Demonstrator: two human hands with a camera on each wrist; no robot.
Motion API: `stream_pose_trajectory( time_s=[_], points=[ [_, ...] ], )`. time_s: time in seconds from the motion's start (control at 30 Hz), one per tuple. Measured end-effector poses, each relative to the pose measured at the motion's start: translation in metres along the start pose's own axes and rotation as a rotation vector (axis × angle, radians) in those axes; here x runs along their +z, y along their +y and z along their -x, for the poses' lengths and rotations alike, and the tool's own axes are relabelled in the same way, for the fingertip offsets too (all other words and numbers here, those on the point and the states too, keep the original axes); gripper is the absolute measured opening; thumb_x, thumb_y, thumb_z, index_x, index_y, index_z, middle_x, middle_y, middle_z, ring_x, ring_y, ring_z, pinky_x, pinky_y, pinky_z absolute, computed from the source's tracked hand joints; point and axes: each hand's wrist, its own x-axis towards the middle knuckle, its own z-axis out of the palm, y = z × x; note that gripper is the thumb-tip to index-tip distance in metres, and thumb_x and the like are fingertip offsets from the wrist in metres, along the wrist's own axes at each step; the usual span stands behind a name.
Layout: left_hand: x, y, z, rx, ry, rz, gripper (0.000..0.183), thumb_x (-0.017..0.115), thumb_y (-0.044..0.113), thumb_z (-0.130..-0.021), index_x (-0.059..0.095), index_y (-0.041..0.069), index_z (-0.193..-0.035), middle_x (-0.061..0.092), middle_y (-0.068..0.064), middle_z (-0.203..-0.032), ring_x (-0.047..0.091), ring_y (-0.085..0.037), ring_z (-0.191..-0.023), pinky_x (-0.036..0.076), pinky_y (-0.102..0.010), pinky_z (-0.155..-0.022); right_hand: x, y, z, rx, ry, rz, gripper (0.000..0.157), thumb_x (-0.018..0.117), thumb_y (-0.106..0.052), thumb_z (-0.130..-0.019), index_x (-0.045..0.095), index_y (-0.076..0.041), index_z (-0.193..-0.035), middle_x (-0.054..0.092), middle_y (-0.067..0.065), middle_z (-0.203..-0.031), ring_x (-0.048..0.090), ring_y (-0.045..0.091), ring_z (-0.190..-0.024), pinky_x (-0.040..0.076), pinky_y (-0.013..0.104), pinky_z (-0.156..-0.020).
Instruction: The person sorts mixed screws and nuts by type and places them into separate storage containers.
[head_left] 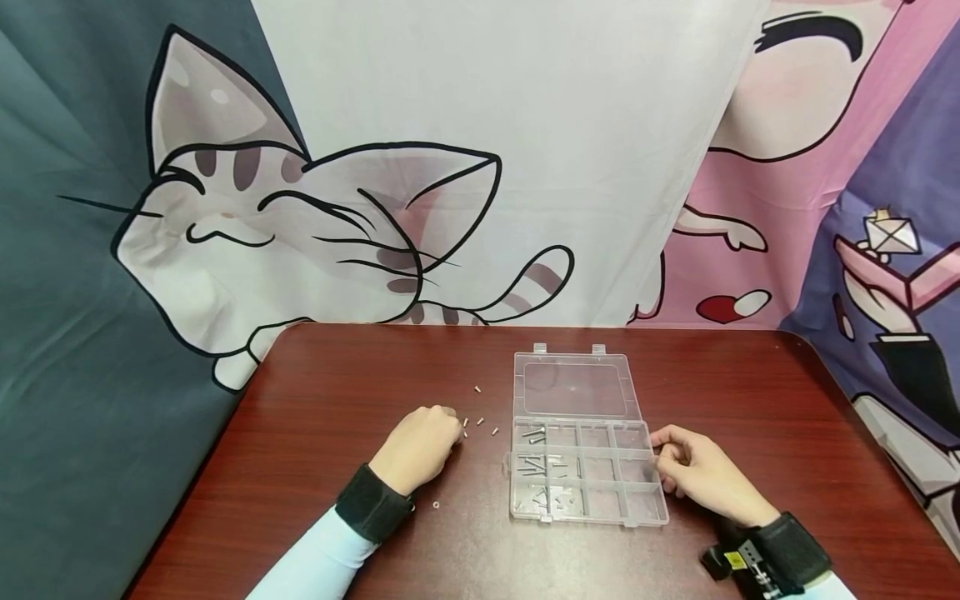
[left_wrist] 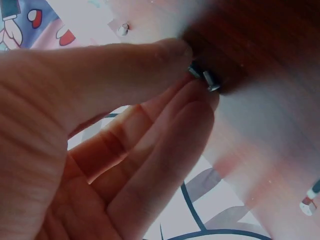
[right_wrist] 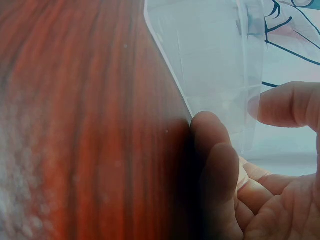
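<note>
At the table's middle left, my left hand [head_left: 422, 448] pinches a small screw [left_wrist: 195, 69] between thumb and fingertips, mostly hidden by them. Another short screw [left_wrist: 210, 81] shows right at those fingertips. A clear plastic compartment box [head_left: 656, 508] lies with its lid [head_left: 573, 387] folded back, away from me. Long and short screws [head_left: 532, 465] are in its left compartments. My right hand [head_left: 701, 471] holds the box's right side, one fingertip high on the clear wall and other curled fingers [right_wrist: 216, 165] low at its edge in the right wrist view.
Several loose screws [head_left: 481, 422] lie between my left hand and the box. Nearer me is a tiny pale ring-like piece [head_left: 436, 505]. The brown wooden table [head_left: 360, 367] ends at a hanging printed cloth [head_left: 600, 208] at the back.
</note>
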Motion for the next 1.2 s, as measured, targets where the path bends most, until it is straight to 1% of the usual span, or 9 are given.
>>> stream_pose_trajectory(
  time_s=[0.23, 0.37, 0.47, 0.53, 0.63, 0.7, 0.77, 0.97, 1.2],
  points=[
    [0.001, -0.001, -0.003, 0.016, 0.025, 0.010, 0.037, 0.065, 0.007, -0.085, 0.051, 0.023, -0.055, 0.051, 0.005, -0.059, 0.054, -0.014, -0.056, 0.044, -0.030, -0.051, -0.001, 0.000, 0.000, -0.004, -0.001, 0.008, 0.027, 0.060, -0.014, -0.093, 0.058, 0.003, -0.113, 0.056, 0.005, -0.068, 0.058, 0.015, -0.058, 0.050, 0.033, -0.053],
    [0.003, -0.003, -0.005, 0.015, 0.012, 0.039, 0.039, 0.066, 0.001, -0.078, 0.044, 0.024, -0.054, 0.047, 0.008, -0.057, 0.048, -0.010, -0.053, 0.039, -0.028, -0.048, -0.001, -0.001, 0.001, -0.003, 0.003, 0.016, 0.026, 0.059, -0.014, -0.093, 0.058, 0.003, -0.113, 0.056, 0.004, -0.067, 0.058, 0.014, -0.057, 0.050, 0.033, -0.053],
    [0.005, -0.004, -0.006, 0.003, -0.013, 0.045, 0.034, 0.065, 0.000, -0.071, 0.046, 0.024, -0.057, 0.045, 0.008, -0.058, 0.047, -0.010, -0.053, 0.039, -0.028, -0.048, -0.001, -0.002, 0.002, -0.003, 0.001, 0.015, 0.026, 0.059, -0.013, -0.093, 0.058, 0.003, -0.113, 0.056, 0.004, -0.067, 0.057, 0.014, -0.057, 0.050, 0.033, -0.053],
    [0.006, -0.004, -0.007, -0.003, -0.018, 0.040, 0.026, 0.064, 0.002, -0.070, 0.051, 0.022, -0.061, 0.045, 0.008, -0.061, 0.049, -0.011, -0.054, 0.041, -0.030, -0.050, -0.001, -0.001, 0.002, -0.001, 0.000, 0.014, 0.026, 0.059, -0.013, -0.093, 0.058, 0.003, -0.113, 0.056, 0.004, -0.067, 0.057, 0.014, -0.057, 0.050, 0.033, -0.053],
    [0.003, -0.002, -0.009, 0.000, -0.002, 0.038, 0.014, 0.061, 0.006, -0.071, 0.061, 0.020, -0.074, 0.047, 0.006, -0.068, 0.051, -0.014, -0.057, 0.045, -0.032, -0.053, -0.002, 0.000, 0.001, 0.000, 0.005, 0.014, 0.026, 0.059, -0.012, -0.092, 0.058, 0.003, -0.113, 0.056, 0.004, -0.067, 0.057, 0.014, -0.057, 0.050, 0.033, -0.053],
    [0.001, 0.001, -0.011, 0.023, 0.017, 0.049, 0.016, 0.059, 0.007, -0.071, 0.064, 0.018, -0.081, 0.046, 0.006, -0.072, 0.050, -0.013, -0.057, 0.045, -0.031, -0.054, -0.002, 0.000, 0.001, 0.002, 0.009, 0.019, 0.025, 0.059, -0.012, -0.092, 0.058, 0.003, -0.113, 0.056, 0.004, -0.067, 0.057, 0.014, -0.057, 0.049, 0.032, -0.052],
    [-0.003, 0.005, -0.013, 0.053, 0.032, 0.078, 0.020, 0.057, 0.007, -0.071, 0.065, 0.017, -0.086, 0.046, 0.006, -0.076, 0.049, -0.011, -0.058, 0.045, -0.029, -0.054, -0.002, 0.001, 0.001, 0.004, 0.011, 0.020, 0.025, 0.059, -0.011, -0.092, 0.058, 0.003, -0.113, 0.056, 0.004, -0.067, 0.057, 0.014, -0.057, 0.049, 0.032, -0.052],
    [-0.016, 0.026, -0.018, 0.156, 0.058, 0.167, 0.018, 0.056, 0.006, -0.072, 0.063, 0.015, -0.087, 0.042, 0.007, -0.079, 0.043, -0.008, -0.060, 0.042, -0.025, -0.057, -0.001, 0.000, 0.000, 0.005, 0.002, 0.014, 0.025, 0.058, -0.010, -0.091, 0.058, 0.003, -0.113, 0.056, 0.005, -0.067, 0.057, 0.014, -0.058, 0.050, 0.032, -0.053],
    [-0.029, 0.055, -0.031, 0.252, 0.060, 0.179, 0.018, 0.056, 0.006, -0.070, 0.053, 0.018, -0.082, 0.039, 0.009, -0.077, 0.039, -0.007, -0.062, 0.038, -0.024, -0.056, 0.000, 0.000, 0.000, 0.008, 0.002, 0.013, 0.025, 0.058, -0.010, -0.091, 0.058, 0.003, -0.113, 0.056, 0.005, -0.068, 0.058, 0.015, -0.058, 0.050, 0.032, -0.053]
  ],
)
